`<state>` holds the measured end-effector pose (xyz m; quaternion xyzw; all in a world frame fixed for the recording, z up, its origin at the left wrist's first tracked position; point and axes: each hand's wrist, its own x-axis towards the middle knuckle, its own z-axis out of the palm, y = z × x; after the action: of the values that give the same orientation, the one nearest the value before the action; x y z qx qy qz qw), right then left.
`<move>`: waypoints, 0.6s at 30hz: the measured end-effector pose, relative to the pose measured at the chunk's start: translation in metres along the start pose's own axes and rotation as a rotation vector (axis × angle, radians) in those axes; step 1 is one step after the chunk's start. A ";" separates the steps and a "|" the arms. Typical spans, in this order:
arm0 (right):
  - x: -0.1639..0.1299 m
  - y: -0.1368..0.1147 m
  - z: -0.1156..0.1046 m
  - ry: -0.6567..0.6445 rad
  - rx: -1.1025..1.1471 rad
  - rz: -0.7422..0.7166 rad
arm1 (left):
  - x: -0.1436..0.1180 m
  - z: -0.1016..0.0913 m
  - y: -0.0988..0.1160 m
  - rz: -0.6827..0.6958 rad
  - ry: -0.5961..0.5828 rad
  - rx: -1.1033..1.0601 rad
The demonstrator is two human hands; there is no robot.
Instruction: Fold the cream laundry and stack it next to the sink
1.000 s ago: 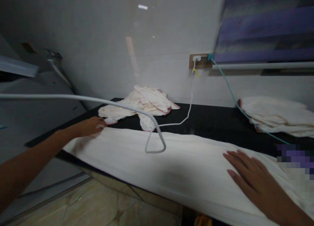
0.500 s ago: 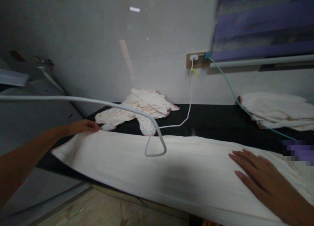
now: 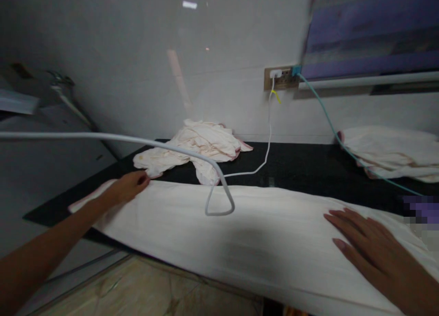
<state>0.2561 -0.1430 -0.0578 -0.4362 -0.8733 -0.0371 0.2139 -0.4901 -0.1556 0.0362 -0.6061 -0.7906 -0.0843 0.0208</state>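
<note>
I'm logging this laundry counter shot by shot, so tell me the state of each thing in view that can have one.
long white cloth: spread flat along the counter's front edge.
left hand: open, resting on the cloth's far left end.
right hand: open, palm flat on the cloth.
crumpled cloth: bunched, unfolded.
folded cloths: stacked at right.
white charger: plugged into the wall socket.
teal cable: plugged in, draped over the folded cloths.

I see bare black counter (image 3: 302, 169) open along the back edge, between the crumpled cloth (image 3: 195, 147) near the back left corner and the folded pile (image 3: 391, 153) at the right, crossed only by a white cable (image 3: 265, 156) and a teal cable (image 3: 346, 149). A grey looped cord (image 3: 219, 201) hangs over the spread cloth (image 3: 219, 233) along the front edge.
</note>
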 end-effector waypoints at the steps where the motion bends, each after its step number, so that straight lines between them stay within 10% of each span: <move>1: 0.000 0.000 0.000 0.001 -0.003 -0.005 | -0.005 0.006 0.000 0.015 -0.003 0.005; 11: 0.001 0.000 0.001 0.001 -0.016 -0.013 | -0.027 0.037 -0.048 0.016 0.010 -0.027; 18: 0.004 -0.005 -0.002 -0.024 -0.020 0.013 | -0.023 0.017 -0.016 0.151 0.098 0.016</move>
<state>0.2513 -0.1436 -0.0539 -0.4442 -0.8726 -0.0394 0.1991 -0.4984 -0.1794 0.0149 -0.6590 -0.7413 -0.1058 0.0705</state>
